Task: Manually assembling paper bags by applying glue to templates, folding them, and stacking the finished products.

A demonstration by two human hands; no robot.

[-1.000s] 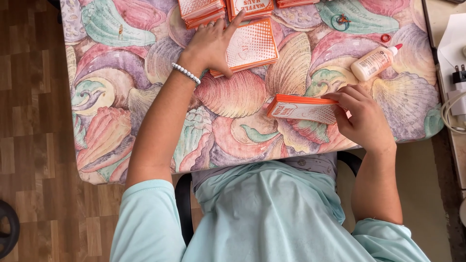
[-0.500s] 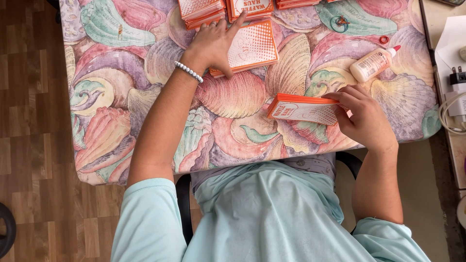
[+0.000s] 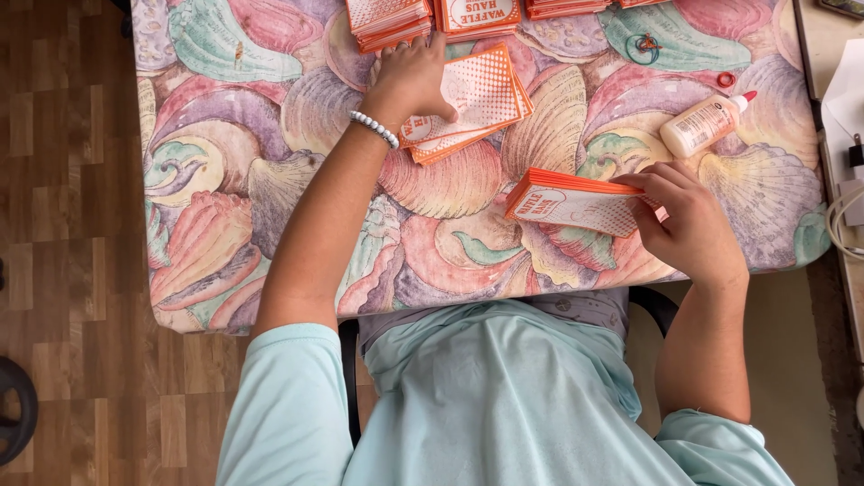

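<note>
My left hand (image 3: pixel 410 83), with a white bead bracelet on the wrist, rests flat on a fanned stack of orange and white flat paper sleeves (image 3: pixel 477 103) on the table. My right hand (image 3: pixel 688 220) grips the right end of a thicker stack of the same orange-edged sleeves (image 3: pixel 571 202), held tilted just above the table's near edge. Both stacks lie on a tablecloth (image 3: pixel 270 135) printed with pastel shells.
More orange sleeve stacks (image 3: pixel 389 20) line the far edge. A glue bottle with a red tip (image 3: pixel 704 124) lies at the right, with a red ring (image 3: pixel 725 79) and a small green ring (image 3: pixel 641 45) beyond it. Cables (image 3: pixel 846 220) sit on a side surface at right. Wood floor lies at left.
My left hand has shifted slightly on the fanned stack. My right hand still holds the thick stack in about the same place.
</note>
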